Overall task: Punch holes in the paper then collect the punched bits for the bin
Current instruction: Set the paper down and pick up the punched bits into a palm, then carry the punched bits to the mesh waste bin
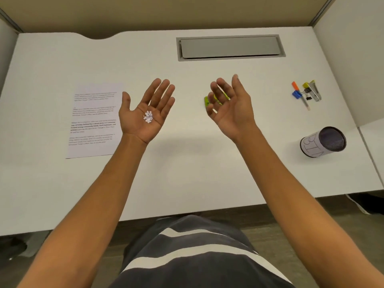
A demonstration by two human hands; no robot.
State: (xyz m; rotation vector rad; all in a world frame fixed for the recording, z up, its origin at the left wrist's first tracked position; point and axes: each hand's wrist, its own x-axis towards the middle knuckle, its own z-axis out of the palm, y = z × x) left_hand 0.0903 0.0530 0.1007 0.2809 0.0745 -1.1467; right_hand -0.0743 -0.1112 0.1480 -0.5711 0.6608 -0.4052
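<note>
**Punched bits gathered in the palm, bin not yet reached**

Head view: the left hand (pixel 145 113), left of centre in the frame, is held palm up above the desk (pixel 187 163) with fingers straight and relaxed. A small heap of white punched bits (pixel 148 117) rests in the hollow of the palm, cupped rather than pinched. The right hand (pixel 228 104), right of centre, is also released, palm turned inward, fingers loosely spread and holding nothing. Behind it, partly hidden, lies the green hole punch (pixel 206 100) on the desk. The paper (pixel 94 121) lies flat at the left of the frame, just beside the left hand's thumb side; I cannot tell where its holes are.

The step in hand looks like carrying the bits to the bin, probably the dark mesh cup (pixel 324 142) with a paper label at the right edge. To do it well, keep the left palm level and slightly cupped while crossing, shield it with the right hand, and tip only once directly over the opening. The bits are light and could scatter.
</note>
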